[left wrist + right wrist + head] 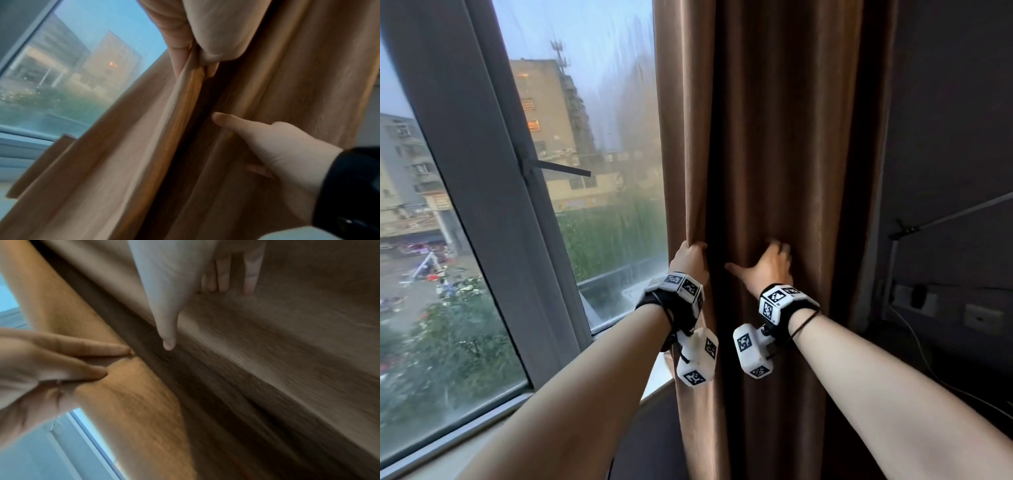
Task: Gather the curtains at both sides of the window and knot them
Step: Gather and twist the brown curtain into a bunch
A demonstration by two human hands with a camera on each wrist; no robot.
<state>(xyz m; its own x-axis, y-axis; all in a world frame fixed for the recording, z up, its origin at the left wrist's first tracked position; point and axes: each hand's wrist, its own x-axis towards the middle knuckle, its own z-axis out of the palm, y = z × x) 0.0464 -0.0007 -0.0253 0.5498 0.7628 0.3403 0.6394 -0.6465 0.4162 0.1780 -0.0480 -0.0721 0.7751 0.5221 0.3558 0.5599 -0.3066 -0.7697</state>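
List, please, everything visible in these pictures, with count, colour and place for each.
curtain: one, brown, hanging in folds right of the glass
window: one, grey frame, left, buildings and trees outside
window handle: one, dark, on the frame
wall sockets: a few, pale, dark wall at right
metal rod: one, grey, right edge
wrist trackers: two, black and white, on the wrists
left hand: grips the curtain's window-side edge
right hand: fingers spread on the folds

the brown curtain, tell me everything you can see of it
The brown curtain hangs in long vertical folds right of the window, a matte woven-looking cloth, not yet knotted. The left hand grips its window-side edge; the right hand presses open against a fold further right, thumb spread.
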